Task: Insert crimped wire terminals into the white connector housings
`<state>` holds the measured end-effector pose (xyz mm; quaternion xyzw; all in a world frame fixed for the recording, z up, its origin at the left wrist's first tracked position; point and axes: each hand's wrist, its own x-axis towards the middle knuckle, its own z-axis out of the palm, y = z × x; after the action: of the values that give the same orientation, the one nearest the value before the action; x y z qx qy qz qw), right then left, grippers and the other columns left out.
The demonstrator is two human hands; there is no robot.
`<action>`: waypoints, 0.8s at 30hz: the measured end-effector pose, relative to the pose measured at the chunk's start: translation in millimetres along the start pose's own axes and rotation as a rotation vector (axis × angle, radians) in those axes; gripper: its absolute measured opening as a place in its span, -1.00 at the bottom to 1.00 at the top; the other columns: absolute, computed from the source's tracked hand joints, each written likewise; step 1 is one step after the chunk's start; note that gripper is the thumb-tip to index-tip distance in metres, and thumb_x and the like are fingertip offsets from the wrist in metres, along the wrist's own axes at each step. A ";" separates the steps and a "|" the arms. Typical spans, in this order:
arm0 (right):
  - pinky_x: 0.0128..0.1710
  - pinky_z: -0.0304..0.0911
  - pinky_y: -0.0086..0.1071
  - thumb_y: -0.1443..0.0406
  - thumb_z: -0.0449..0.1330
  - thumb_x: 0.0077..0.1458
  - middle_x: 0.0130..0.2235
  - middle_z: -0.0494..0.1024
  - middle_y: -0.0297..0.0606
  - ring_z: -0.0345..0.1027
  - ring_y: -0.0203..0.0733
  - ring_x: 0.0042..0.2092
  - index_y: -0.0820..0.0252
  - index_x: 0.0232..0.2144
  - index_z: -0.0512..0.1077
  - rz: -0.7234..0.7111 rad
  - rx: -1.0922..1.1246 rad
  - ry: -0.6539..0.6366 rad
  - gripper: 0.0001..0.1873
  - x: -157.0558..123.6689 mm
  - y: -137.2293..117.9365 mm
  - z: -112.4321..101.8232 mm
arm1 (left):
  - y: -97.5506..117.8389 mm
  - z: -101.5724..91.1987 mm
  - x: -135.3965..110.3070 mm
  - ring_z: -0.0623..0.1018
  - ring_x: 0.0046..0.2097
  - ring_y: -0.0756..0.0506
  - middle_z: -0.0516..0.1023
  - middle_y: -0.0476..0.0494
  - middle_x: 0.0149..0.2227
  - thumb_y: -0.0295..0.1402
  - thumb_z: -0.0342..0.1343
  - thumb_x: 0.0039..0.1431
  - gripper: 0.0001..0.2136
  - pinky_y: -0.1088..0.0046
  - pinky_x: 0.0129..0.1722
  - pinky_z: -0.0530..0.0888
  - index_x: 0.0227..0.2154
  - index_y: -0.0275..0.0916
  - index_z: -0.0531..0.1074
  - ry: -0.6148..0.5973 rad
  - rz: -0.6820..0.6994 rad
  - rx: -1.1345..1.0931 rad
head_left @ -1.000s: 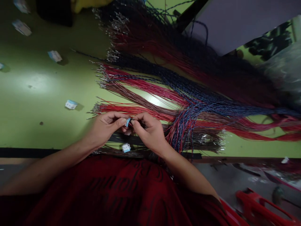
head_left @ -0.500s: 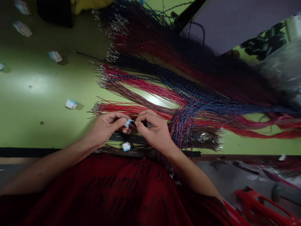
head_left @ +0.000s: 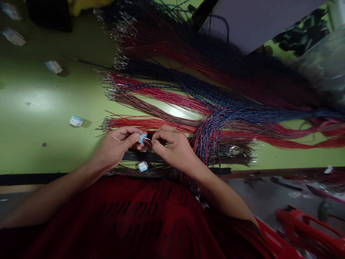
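Note:
Between the thumb and fingers of my left hand (head_left: 121, 144) is a small blue and white connector housing (head_left: 142, 139). My right hand (head_left: 172, 145) pinches a thin wire (head_left: 148, 139) right beside it, and the wire's end meets the housing's right side. How deep the end sits inside I cannot tell. Just below the hands lies another connector housing (head_left: 143, 166), white and blue. Red wires (head_left: 129, 123) with bare metal terminals run behind my fingers.
Bundles of brown wires (head_left: 159, 109) and twisted blue wires (head_left: 242, 115) stretch across the green table (head_left: 32, 136). More housings, one being a white-blue housing (head_left: 76, 121), lie at left. A red plastic stool (head_left: 309, 226) stands at lower right.
The connector housing in my left hand has turned so more of its blue face shows. My right hand still pinches the wire against it. The whole view has shifted slightly.

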<state>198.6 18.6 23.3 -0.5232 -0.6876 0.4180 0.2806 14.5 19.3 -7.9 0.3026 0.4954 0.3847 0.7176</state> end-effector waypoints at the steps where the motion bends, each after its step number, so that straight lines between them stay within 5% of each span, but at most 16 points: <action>1: -0.31 0.21 -0.39 0.44 0.11 0.09 -0.47 0.44 -0.32 0.29 -0.30 -0.39 0.21 -0.56 0.43 0.002 -0.001 -0.004 -0.78 0.3 0.2 -0.1 | -0.4 -0.4 -0.4 0.53 -0.46 0.01 0.64 -0.13 -0.36 -0.23 0.39 -0.03 -0.75 0.42 -0.39 0.56 -0.36 -0.28 0.57 0.007 0.019 0.025; 6: -0.36 0.15 -0.41 0.45 0.12 0.06 -0.49 0.44 -0.33 0.27 -0.32 -0.42 0.22 -0.58 0.43 0.054 -0.036 -0.031 -0.79 1.6 0.1 -0.5 | 1.0 0.6 -3.6 0.54 -0.44 0.02 0.67 -0.16 -0.27 -0.25 0.36 0.02 -0.80 0.45 -0.39 0.56 -0.35 -0.28 0.59 0.012 0.136 0.132; 14: -0.41 0.08 -0.41 0.45 0.14 0.00 -0.51 0.43 -0.34 0.24 -0.32 -0.45 0.20 -0.60 0.38 0.102 -0.164 0.011 -0.82 1.2 -5.3 3.4 | 6.8 6.6 -5.7 0.54 -0.47 -0.01 0.64 -0.11 -0.41 -0.27 0.37 -0.03 -0.81 0.44 -0.42 0.57 -0.38 -0.27 0.58 0.054 0.131 0.170; 24: -0.35 0.17 -0.40 0.42 0.11 0.11 -0.47 0.43 -0.31 0.28 -0.30 -0.39 0.20 -0.54 0.41 -0.013 -0.047 -0.021 -0.80 0.7 -2.4 6.4 | 5.9 3.1 -5.3 0.53 -0.44 0.01 0.66 -0.14 -0.30 -0.26 0.35 -0.01 -0.82 0.44 -0.39 0.56 -0.38 -0.26 0.59 0.070 0.186 0.232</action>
<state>191.9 17.2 22.2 -0.5209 -0.7033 0.4054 0.2638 14.7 17.7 0.4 0.4146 0.5311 0.3999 0.6213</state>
